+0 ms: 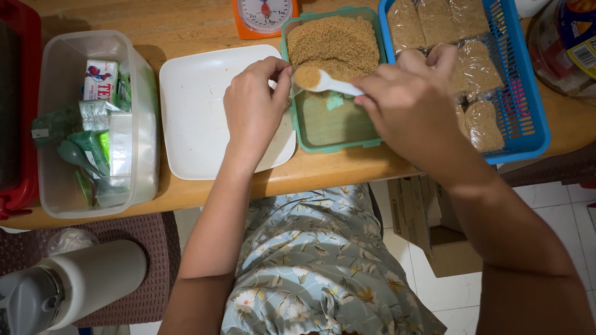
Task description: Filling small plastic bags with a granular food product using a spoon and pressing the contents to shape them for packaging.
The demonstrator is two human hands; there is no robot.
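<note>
My right hand point(413, 108) grips a white plastic spoon point(326, 80) heaped with brown sugar, held over the near end of a green plastic tub point(329, 133). The tub's far half is piled with brown sugar point(335, 40). My left hand point(254, 102) is pinched at the tub's left rim, right beside the spoon's bowl; it seems to hold a small clear bag, though the bag is hard to make out. A white square plate point(198, 118) lies under my left hand.
A blue basket point(528, 118) of filled sugar packets stands right of the tub. An orange kitchen scale point(264, 15) sits behind. A clear bin point(133, 186) of green sachets is at left, beside a red crate point(22, 37). A white bottle point(81, 282) lies on a stool.
</note>
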